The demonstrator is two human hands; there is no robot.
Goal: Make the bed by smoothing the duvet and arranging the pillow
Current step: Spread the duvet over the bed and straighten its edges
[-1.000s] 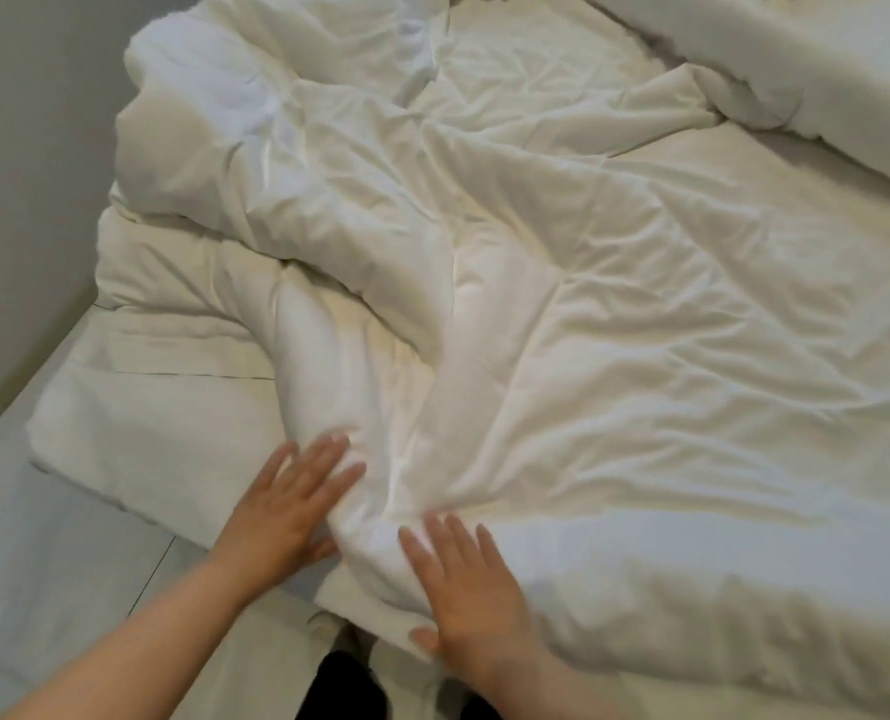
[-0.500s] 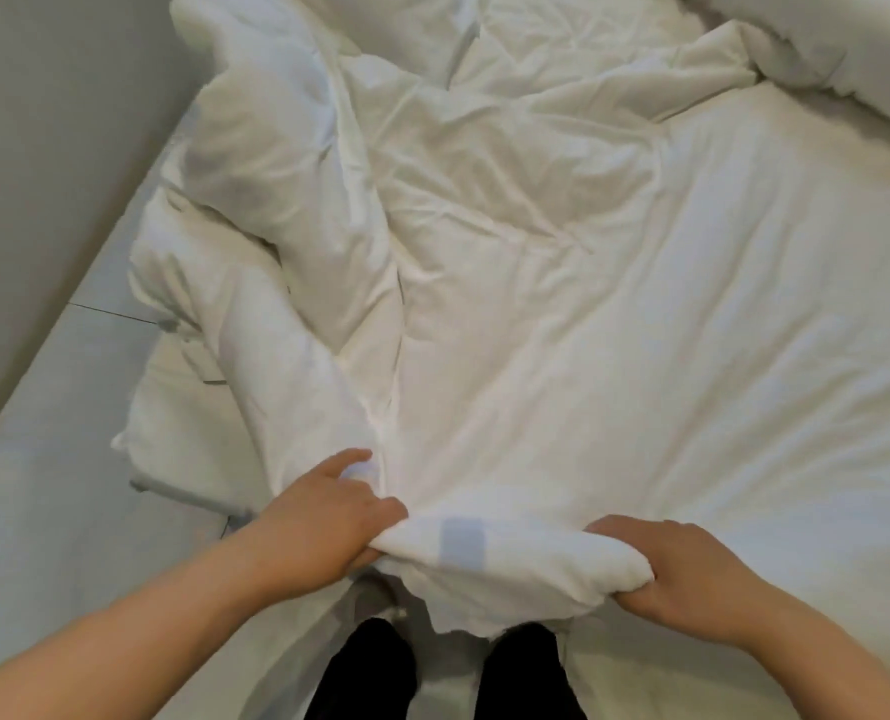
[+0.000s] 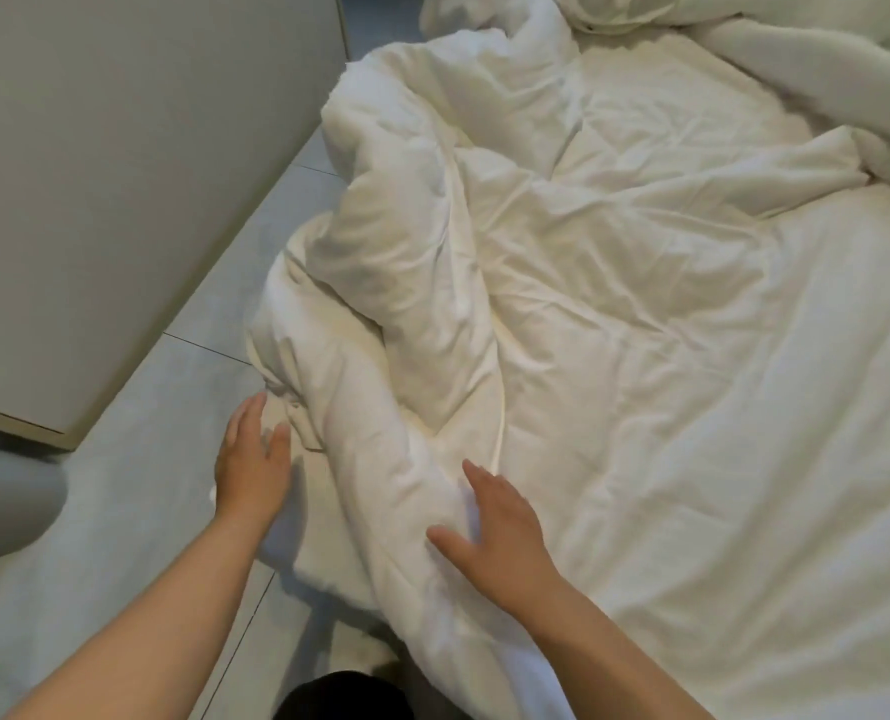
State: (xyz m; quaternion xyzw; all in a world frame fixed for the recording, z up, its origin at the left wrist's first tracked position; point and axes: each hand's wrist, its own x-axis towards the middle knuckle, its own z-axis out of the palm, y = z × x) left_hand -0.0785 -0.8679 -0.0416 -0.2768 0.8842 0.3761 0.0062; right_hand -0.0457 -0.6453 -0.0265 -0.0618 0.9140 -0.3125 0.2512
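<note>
A white duvet [image 3: 562, 283] lies crumpled over the bed, bunched into a thick roll along the bed's left side and hanging over its edge. My right hand [image 3: 500, 532] rests flat on the near end of that roll, fingers spread, holding nothing. My left hand [image 3: 250, 465] hovers open just left of the roll, above the hanging fabric by the floor. A white pillow [image 3: 843, 96] lies at the far right edge, partly cut off. More bunched bedding [image 3: 619, 7] sits at the top.
A grey wall or cabinet panel [image 3: 121, 174] stands close to the bed's left side, leaving a narrow strip of pale tiled floor [image 3: 136, 491]. A grey rounded object [image 3: 6, 506] sits at the left edge. My dark trouser leg [image 3: 344, 698] shows at the bottom.
Both hands gripped the duvet's near edge half a second ago and have let it go. They are open now, the left off to the side, the right flat on the roll. The view shifted left.
</note>
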